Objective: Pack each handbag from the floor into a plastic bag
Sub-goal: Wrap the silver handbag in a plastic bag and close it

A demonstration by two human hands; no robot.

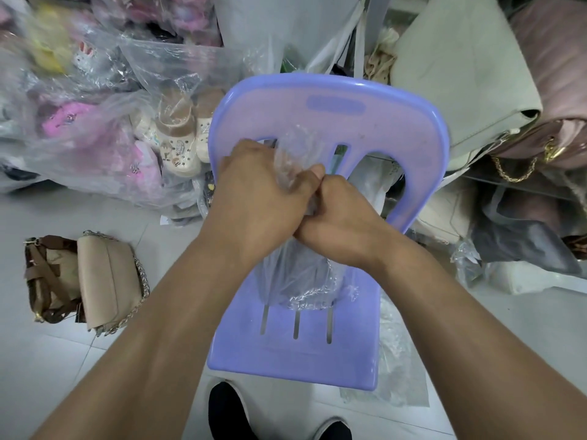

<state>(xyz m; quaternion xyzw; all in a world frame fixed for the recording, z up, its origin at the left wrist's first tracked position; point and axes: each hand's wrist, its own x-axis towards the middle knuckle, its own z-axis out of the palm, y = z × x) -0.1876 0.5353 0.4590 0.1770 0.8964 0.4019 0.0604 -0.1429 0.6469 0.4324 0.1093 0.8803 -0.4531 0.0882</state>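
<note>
Lilac chair [394, 122], plastic bag [298, 277], tiled floor [63, 360]

A shop stockroom is suggested by bagged shoes [178, 144] and handbags [540, 144] piled on a tiled floor [79, 376].

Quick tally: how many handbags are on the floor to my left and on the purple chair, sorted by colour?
Beige handbag with a silver chain, on the floor: 1
Brown and tan handbag with brown straps, on the floor: 1
Dark handbag inside the clear plastic bag, on the purple plastic chair: 1
Total: 3
</note>
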